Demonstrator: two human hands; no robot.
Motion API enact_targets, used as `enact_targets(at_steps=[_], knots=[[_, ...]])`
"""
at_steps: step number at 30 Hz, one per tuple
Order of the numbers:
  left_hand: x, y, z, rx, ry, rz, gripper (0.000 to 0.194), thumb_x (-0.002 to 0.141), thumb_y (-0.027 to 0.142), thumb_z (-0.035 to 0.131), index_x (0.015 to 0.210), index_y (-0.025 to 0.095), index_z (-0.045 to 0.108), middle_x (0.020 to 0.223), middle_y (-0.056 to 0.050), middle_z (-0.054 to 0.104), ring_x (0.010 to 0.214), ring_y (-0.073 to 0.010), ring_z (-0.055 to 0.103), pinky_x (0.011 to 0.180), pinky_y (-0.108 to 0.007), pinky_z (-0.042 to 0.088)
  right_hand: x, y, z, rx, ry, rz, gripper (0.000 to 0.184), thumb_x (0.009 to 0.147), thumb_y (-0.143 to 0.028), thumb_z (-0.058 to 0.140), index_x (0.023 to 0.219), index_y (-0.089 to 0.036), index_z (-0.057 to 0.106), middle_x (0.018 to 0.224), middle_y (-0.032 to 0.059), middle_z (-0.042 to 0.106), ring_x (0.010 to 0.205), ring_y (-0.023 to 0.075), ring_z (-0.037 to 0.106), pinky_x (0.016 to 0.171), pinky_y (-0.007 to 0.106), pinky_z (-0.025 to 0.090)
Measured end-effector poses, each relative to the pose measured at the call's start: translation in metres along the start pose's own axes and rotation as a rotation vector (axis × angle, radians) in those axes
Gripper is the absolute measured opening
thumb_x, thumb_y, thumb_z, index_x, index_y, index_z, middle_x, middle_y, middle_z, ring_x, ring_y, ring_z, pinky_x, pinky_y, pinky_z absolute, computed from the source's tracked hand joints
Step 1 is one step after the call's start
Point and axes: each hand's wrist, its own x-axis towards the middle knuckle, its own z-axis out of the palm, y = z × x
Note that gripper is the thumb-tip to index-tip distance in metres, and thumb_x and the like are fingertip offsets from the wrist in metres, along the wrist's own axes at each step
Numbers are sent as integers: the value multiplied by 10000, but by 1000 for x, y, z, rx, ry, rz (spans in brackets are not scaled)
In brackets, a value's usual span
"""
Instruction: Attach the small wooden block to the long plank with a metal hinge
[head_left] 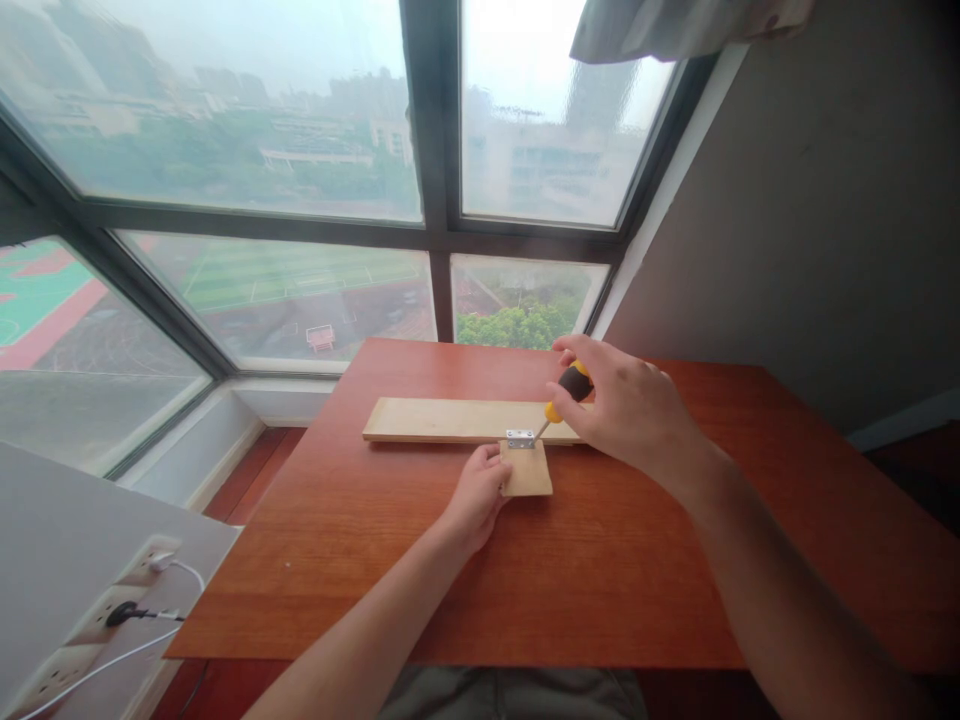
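My right hand [626,400] grips a screwdriver [574,384] by its black and yellow handle. The shaft slants down to the left, and its tip meets the right end of a silver metal hinge [520,438]. That hinge lies along the far edge of a small square wooden board [527,472]. With my left hand [480,495] I hold the small board by its left side, fingers closed on it. Behind the hinge stretches a long pale wooden plank [442,418], its right end hidden behind my right hand. Whether the hinge is fixed to the plank, I cannot tell.
Everything rests on a reddish-brown wooden table [337,590]. Framed windows [315,290] stand beyond its far edge, and a grey wall [780,220] rises at the right. Power sockets [97,615] with plugged-in cables are at the lower left.
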Motion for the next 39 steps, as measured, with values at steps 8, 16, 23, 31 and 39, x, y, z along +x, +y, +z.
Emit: enact_targets(at_steps=[8, 16, 23, 31, 39], knots=[[-1, -1, 0, -18, -6, 2, 324, 689, 89, 681, 994, 143, 586, 958, -108, 703, 815, -192, 671, 690, -265, 525, 2, 1, 1, 25, -9, 2, 308, 864, -294, 516, 1158, -267, 604, 1038, 24, 735, 847, 231, 674, 666, 315, 429], [1, -2, -2, 7, -11, 1, 302, 702, 86, 654, 984, 150, 567, 967, -107, 705, 787, -178, 670, 650, -250, 516, -1, -3, -1, 0, -6, -11, 373, 849, -364, 551, 1212, -285, 583, 1060, 16, 723, 849, 237, 671, 653, 320, 434], [2, -3, -3, 6, -25, 16, 294, 692, 93, 650, 962, 158, 554, 962, -102, 702, 778, -178, 670, 648, -253, 517, -2, -1, -2, 63, -30, -62, 387, 823, -238, 533, 1205, -270, 589, 1163, 31, 691, 872, 210, 664, 676, 299, 449], [2, -3, -2, 22, -16, 3, 277, 717, 77, 609, 974, 160, 549, 966, -98, 705, 782, -179, 673, 647, -252, 520, 0, -1, 1, -73, 7, 37, 305, 888, -429, 542, 1144, -280, 619, 974, 30, 731, 792, 245, 665, 620, 323, 417], [2, -3, -2, 3, -23, 3, 303, 697, 98, 660, 975, 160, 557, 978, -109, 700, 795, -188, 672, 650, -260, 521, -4, -1, -1, 92, -11, -67, 435, 800, -192, 530, 1231, -248, 556, 1164, 35, 679, 921, 212, 653, 738, 322, 461]])
